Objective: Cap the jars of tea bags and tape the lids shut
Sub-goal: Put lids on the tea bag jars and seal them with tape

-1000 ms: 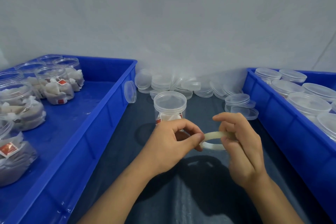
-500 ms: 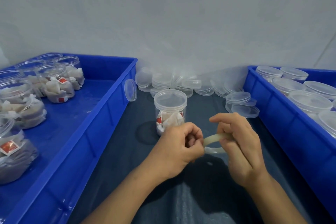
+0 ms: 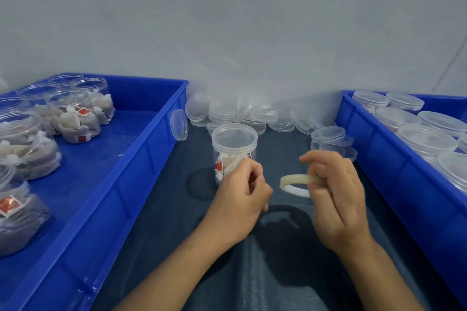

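A clear jar of tea bags (image 3: 233,142) stands capped on the dark table, in the middle. Just in front of it my left hand (image 3: 240,197) has thumb and fingers curled together, pinching what seems to be the free end of the tape; the clear strip itself barely shows. My right hand (image 3: 336,194) grips a thin, pale tape roll (image 3: 294,182), held a short way right of the left hand and above the table. The two hands are apart, and neither touches the jar's lid.
The blue bin on the left (image 3: 151,149) holds several uncapped jars of tea bags (image 3: 75,118). Capped jars (image 3: 427,139) fill the blue bin on the right (image 3: 379,159). Loose clear lids (image 3: 252,115) are piled along the wall, with a small stack (image 3: 328,135) near my right hand.
My left hand has drawn away to the left from the roll, toward the jar, opening a gap between the hands. The right hand has kept hold of the roll.
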